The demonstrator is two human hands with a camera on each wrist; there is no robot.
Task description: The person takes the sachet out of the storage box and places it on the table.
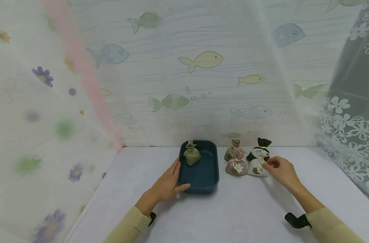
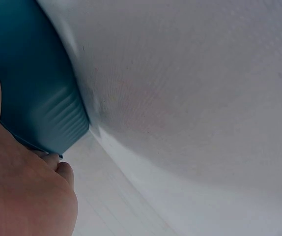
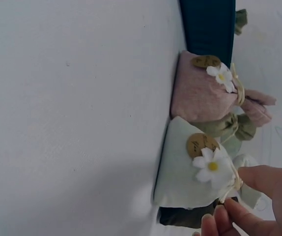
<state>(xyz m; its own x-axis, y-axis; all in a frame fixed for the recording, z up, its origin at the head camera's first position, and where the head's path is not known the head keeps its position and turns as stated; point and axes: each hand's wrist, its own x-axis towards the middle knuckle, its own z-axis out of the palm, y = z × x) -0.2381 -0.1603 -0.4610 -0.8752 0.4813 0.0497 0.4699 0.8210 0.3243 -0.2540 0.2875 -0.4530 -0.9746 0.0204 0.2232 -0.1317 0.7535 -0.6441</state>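
A dark teal tray (image 1: pixel 204 179) stands on the table with a green drawstring sachet (image 1: pixel 192 156) inside, near its far left corner. My left hand (image 1: pixel 167 182) rests against the tray's left side, its fingers straight along the wall and the thumb at the near left corner. To the right of the tray, my right hand (image 1: pixel 283 172) pinches the neck of a white sachet (image 3: pixel 187 164) with a white flower and a round brown tag. Beside it sits a pink sachet (image 3: pixel 200 93) with a similar flower. Behind these are another green sachet (image 1: pixel 228 153) and a black one (image 1: pixel 264 142), partly hidden.
A white cloth covers the table (image 1: pixel 239 216). At its back edge hangs a pale curtain (image 1: pixel 178 81) printed with fish, and another curtain (image 1: pixel 50 135) with flowers hangs at the left. White lace (image 1: pixel 348 125) hangs along the right side.
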